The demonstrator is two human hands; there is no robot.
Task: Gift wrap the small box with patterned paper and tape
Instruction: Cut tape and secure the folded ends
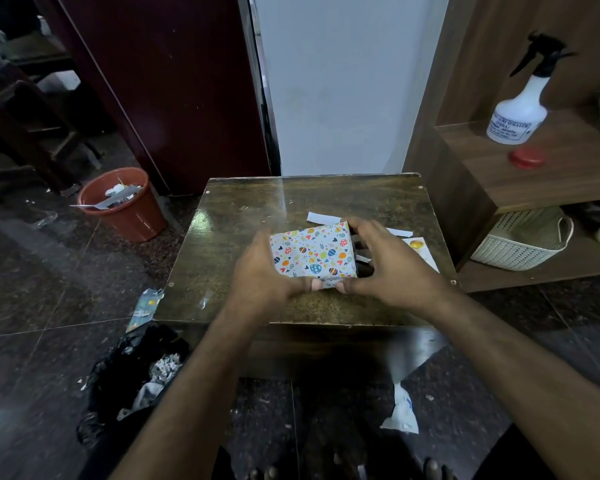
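Note:
A small box (314,252) covered in white paper with coloured egg and heart prints sits between both hands over the small brown table (243,216). My left hand (260,275) grips its left side, thumb pressed on the near edge. From the right, my right hand (381,263) grips the box, fingers curled over the far right end and thumb on the near edge. Something dark shows under the right fingers; I cannot tell what it is.
Paper strips (321,217) and a patterned scrap (421,251) lie on the table at the right. A red bin (125,206) stands on the floor to the left, a black bag (136,372) near left. The shelf at right holds a spray bottle (520,112), red lid (528,157) and white basket (523,240).

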